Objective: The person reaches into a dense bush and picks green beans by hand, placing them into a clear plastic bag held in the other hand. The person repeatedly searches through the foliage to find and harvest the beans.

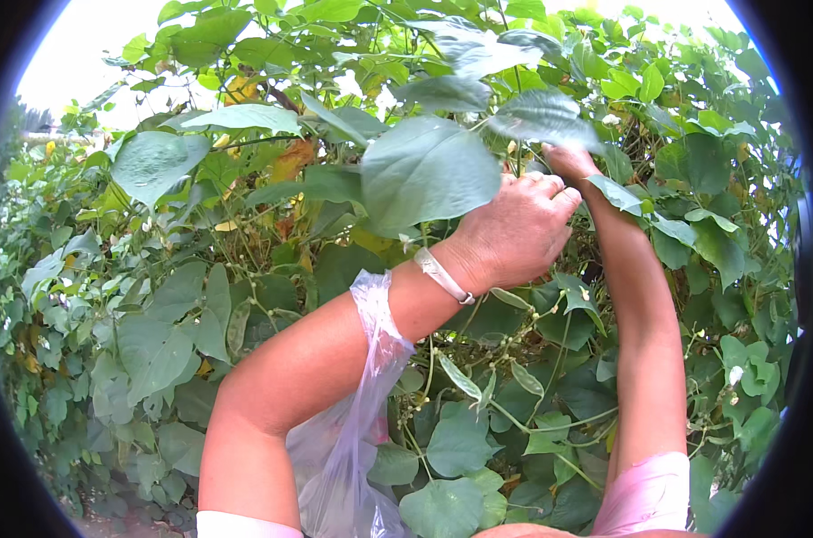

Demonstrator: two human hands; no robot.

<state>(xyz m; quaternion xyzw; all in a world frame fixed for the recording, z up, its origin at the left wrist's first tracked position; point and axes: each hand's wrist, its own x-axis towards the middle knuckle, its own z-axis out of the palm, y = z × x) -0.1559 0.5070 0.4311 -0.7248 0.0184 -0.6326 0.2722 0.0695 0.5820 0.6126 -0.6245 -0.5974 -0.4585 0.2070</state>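
- While both arms reach up into a wall of climbing vine, the left hand (514,235) is curled into a loose fist among the leaves, knuckles toward the camera; what it grips, if anything, is hidden behind its own fingers.
- Only the wrist and heel of the right hand (569,162) show, the rest being buried behind a large leaf (546,117), so I cannot tell whether it is clenched or released.
- A thin clear plastic bag (357,421) hangs looped over the left forearm, well below the hands; it looks light, limp and slippery, likely to swing with any arm movement.
- The vine (478,394) seems soft and pliant: thin stems, broad floppy leaves, and slender green pods (458,377) dangling below the wrists. Such pods probably snap off easily, so the stalk end just above a pod looks the safest place to pinch.
- A pale bracelet (442,274) sits on the left wrist.
- Both forearms rise steeply from the lower edge, the left crossing diagonally toward the right one, the hands close together near the top.
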